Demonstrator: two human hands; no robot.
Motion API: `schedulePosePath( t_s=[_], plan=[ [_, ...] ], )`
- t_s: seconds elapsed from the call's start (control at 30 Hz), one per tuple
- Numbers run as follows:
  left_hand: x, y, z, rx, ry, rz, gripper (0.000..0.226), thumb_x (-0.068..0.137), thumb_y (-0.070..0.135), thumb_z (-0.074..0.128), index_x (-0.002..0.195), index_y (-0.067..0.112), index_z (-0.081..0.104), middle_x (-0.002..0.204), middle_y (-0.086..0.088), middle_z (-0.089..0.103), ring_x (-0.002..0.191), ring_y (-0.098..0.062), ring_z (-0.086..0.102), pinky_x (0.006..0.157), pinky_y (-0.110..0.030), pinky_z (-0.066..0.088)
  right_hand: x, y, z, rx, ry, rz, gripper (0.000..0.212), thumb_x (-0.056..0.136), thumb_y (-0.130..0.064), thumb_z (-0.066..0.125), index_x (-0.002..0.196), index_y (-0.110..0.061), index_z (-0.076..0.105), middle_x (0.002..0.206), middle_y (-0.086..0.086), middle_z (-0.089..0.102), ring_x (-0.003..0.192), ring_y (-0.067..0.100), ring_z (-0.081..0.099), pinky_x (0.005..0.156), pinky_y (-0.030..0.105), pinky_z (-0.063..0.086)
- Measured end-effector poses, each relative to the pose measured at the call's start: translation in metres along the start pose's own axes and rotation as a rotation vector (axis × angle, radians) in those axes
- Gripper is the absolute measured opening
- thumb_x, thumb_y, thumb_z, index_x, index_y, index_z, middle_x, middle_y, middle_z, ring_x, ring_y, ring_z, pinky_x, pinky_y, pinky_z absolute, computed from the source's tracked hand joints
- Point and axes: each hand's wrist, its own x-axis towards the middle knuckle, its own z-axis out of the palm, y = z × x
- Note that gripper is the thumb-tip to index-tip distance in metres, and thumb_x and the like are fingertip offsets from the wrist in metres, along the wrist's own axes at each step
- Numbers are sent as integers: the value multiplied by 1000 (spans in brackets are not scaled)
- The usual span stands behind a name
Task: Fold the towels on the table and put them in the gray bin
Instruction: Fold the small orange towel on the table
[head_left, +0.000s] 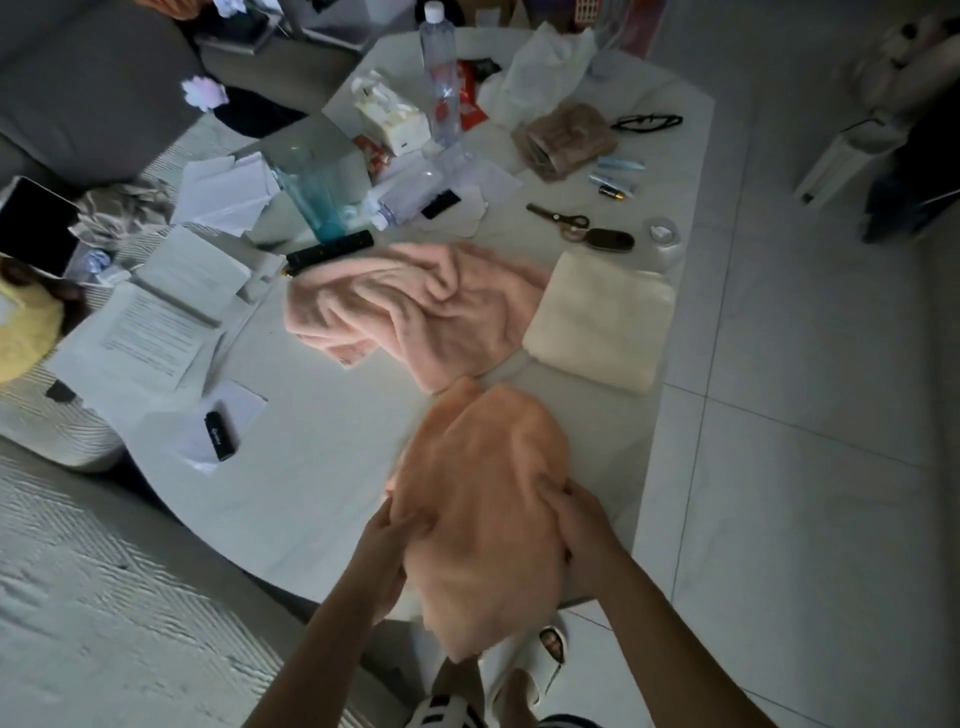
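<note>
An orange towel (483, 499) hangs bunched over the near edge of the white table (291, 467). My left hand (387, 551) grips its left side and my right hand (582, 525) grips its right side. Behind it a pink towel (415, 301) lies crumpled in the middle of the table. To the right of the pink one a cream towel (602, 317) lies folded into a square near the table's right edge. No gray bin shows in this view.
The far half of the table is cluttered: papers (156, 322), a teal glass vase (311, 192), a water bottle (441, 78), a tissue box (389, 114), scissors (561, 218), a remote (330, 252) and a black device (221, 436). Tiled floor (805, 415) lies to the right.
</note>
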Motion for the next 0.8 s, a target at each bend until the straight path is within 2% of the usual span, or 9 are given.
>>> schedulePosePath(
  t_s=[0.1,0.2,0.3,0.4,0.5,0.57,0.63,0.7,0.8],
  plan=[
    [-8,9,-5,-106,-201,-39,70,58,18,80,124,1,62,117,-24,68,108,-38,66,83,-38,55,1,3,-28,129,88,14,21,90,-32,67,107,-21,70,118,9,70,110,32,62,98,55,49],
    [-12,13,-7,-373,-246,-111,35,72,29,80,93,3,72,91,-17,63,86,-29,63,81,-36,48,4,9,-43,378,11,44,31,91,-39,62,112,-20,74,120,8,71,111,30,65,80,45,57],
    [-11,10,-2,-416,-146,-169,45,91,42,61,116,7,74,114,-16,72,111,-31,67,91,-41,51,1,10,-42,395,-116,145,51,85,-61,61,119,-24,72,124,9,70,111,34,67,79,47,59],
    [-13,11,5,-379,-137,-138,42,83,36,69,111,6,76,107,-18,74,102,-33,72,77,-39,59,-4,15,-45,117,-95,281,59,82,-72,55,117,-27,70,116,7,72,110,38,64,80,57,56],
    [-20,15,0,-349,-192,-101,46,71,30,83,108,4,76,105,-21,71,97,-34,71,79,-40,58,-9,23,-55,72,-187,178,40,94,-47,47,104,-20,74,103,10,74,97,30,66,70,43,53],
    [-23,18,-6,-334,-189,-124,50,76,36,80,115,6,73,114,-21,69,104,-35,68,86,-43,54,-13,22,-65,218,-162,63,24,83,-31,55,85,-10,67,88,17,59,82,28,56,70,39,42],
    [-25,18,-12,-244,-190,-137,50,86,39,69,127,9,68,128,-21,67,117,-36,64,95,-46,49,-16,18,-71,397,-110,26,18,76,-29,60,72,-12,53,75,12,46,69,25,47,64,34,39],
    [-27,18,-16,-133,-189,-81,47,90,32,64,131,10,65,136,-23,61,125,-36,60,101,-45,45,-16,15,-71,416,-93,40,28,87,-33,53,68,-15,59,67,10,53,58,25,53,53,30,39],
    [-31,20,-18,-59,-210,77,44,98,29,51,137,12,59,141,-20,57,131,-34,55,107,-49,40,-13,16,-62,347,-86,51,34,96,-35,50,92,-16,78,90,7,76,83,25,73,61,34,52]
  ],
)
